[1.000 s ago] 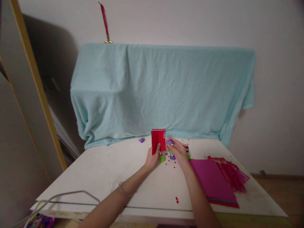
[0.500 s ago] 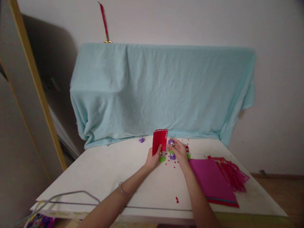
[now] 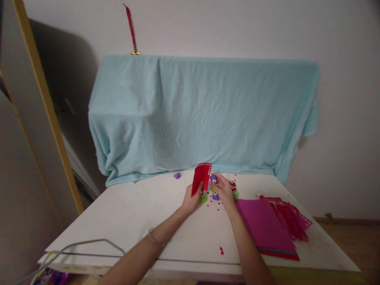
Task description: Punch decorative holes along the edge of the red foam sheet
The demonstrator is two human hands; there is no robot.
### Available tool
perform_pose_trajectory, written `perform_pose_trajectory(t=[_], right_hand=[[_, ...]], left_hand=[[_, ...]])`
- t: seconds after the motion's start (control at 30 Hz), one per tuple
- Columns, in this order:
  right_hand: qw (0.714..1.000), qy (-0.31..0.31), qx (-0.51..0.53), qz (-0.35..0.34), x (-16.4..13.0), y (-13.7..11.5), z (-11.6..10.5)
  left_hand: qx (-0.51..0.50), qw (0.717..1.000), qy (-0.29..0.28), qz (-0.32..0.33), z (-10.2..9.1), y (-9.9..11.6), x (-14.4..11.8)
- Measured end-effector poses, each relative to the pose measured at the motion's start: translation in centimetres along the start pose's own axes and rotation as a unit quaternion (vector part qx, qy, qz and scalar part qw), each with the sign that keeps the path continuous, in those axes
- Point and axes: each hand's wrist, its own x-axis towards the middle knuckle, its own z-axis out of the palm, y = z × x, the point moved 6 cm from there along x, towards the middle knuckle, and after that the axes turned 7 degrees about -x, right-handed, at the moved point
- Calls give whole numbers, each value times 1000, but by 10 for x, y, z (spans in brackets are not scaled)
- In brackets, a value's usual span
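Note:
My left hand (image 3: 191,199) pinches a small red paper card (image 3: 201,177) with a row of punched holes along its top edge, holding it upright and tilted to the right above the white table (image 3: 133,221). My right hand (image 3: 223,190) grips a small purple craft punch (image 3: 213,180) right beside the card's right edge. Other small punches lie around the hands: a green one (image 3: 203,198), a purple one (image 3: 215,196), a red one (image 3: 232,184) and a green one (image 3: 235,194). Red paper dots (image 3: 214,205) are scattered on the table under the hands.
A stack of magenta paper (image 3: 265,227) lies at the right, with cut red lacy paper (image 3: 289,217) beside it. A lone purple punch (image 3: 177,175) sits at the back. A light blue towel (image 3: 202,114) drapes over something behind the table. A grey cable (image 3: 86,243) loops over the front left edge.
The red card has tilted further to the right and shifted slightly toward the right hand, which has closed on the purple punch next to it.

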Motion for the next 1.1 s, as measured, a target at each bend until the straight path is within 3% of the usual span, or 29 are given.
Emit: perform_pose_trajectory(t=[1.1], right_hand=[[999,5,-32,-4,1,4,-2]], left_hand=[[-5,1000,-16,-1,1,-3,1]])
